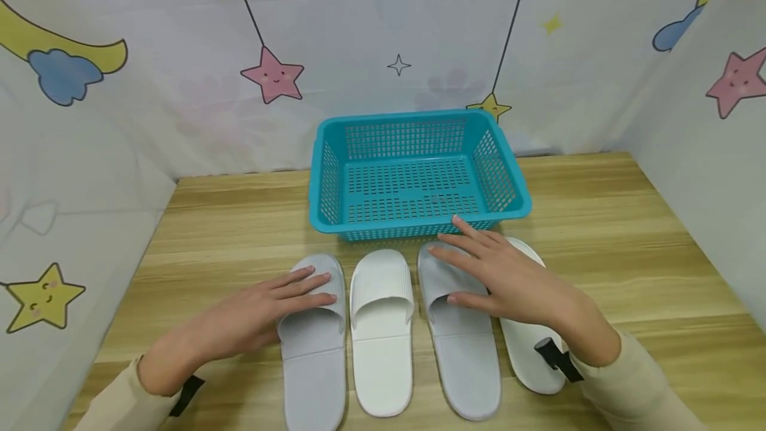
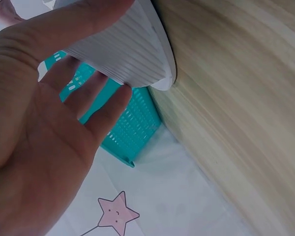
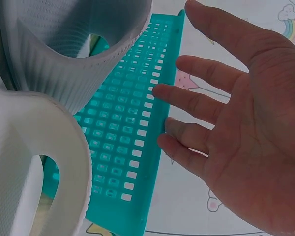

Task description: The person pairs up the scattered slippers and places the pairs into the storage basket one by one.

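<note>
Four slippers lie in a row with their toes toward the back, alternating grey and white. My left hand (image 1: 248,318) is over the strap of the leftmost grey slipper (image 1: 314,378), its fingers extended across the top. Beside that one is a white slipper (image 1: 383,368). Above the second grey slipper (image 1: 468,368) my right hand (image 1: 517,278) hovers with spread fingers and holds nothing; its fingertips point at the basket's front edge. That hand and its wrist partly cover the rightmost white slipper (image 1: 529,354). In the left wrist view, the fingertips are right at the ribbed strap (image 2: 123,54).
A blue-green perforated plastic basket (image 1: 389,227) stands behind the slippers, near the back edge of the wooden table (image 1: 239,225). White cloth (image 1: 353,32) with stars and moons hangs around the back and sides. A black strap (image 1: 558,359) is on the right wrist.
</note>
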A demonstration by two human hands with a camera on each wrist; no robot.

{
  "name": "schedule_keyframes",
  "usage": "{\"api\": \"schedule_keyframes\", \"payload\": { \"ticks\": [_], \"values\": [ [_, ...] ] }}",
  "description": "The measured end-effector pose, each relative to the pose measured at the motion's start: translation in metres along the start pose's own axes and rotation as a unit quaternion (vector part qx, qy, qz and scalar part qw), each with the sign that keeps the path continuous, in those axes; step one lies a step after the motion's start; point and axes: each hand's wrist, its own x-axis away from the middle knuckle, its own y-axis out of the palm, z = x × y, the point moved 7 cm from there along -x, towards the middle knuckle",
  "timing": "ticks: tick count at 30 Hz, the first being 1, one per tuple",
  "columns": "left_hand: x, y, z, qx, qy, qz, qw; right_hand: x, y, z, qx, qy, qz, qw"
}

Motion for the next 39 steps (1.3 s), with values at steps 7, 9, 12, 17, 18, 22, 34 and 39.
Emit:
{"api": "schedule_keyframes", "payload": {
  "ticks": [7,9,12,17,18,22,34,39],
  "values": [
    [-0.001,-0.004,-0.001,-0.023,0.007,0.016,0.9996,-0.001,-0.001,-0.002,0.001,-0.001,-0.001,1.000],
    [-0.002,-0.006,-0.001,-0.032,0.010,0.020,0.9992,-0.002,-0.001,-0.002,0.002,0.000,0.000,1.000],
    [-0.001,-0.008,-0.001,-0.031,0.006,0.014,0.9994,-0.002,-0.001,-0.003,0.003,0.004,-0.003,1.000],
    [0.002,-0.015,-0.002,-0.016,-0.015,0.009,0.9997,-0.003,-0.001,-0.003,0.005,0.001,0.000,1.000],
    [0.002,-0.017,-0.002,-0.015,-0.016,0.013,0.9997,-0.003,-0.001,-0.004,0.006,-0.001,0.001,1.000],
    [0.003,-0.022,0.001,-0.012,-0.013,0.029,0.9994,-0.004,-0.002,-0.004,0.010,-0.005,0.004,1.000],
    [0.003,-0.028,0.006,-0.003,-0.039,0.054,0.9977,-0.002,-0.002,-0.003,0.009,0.014,-0.011,1.000],
    [0.000,-0.033,0.013,-0.003,-0.028,0.079,0.9965,-0.002,-0.001,-0.003,0.010,0.015,-0.009,1.000]
  ]
}}
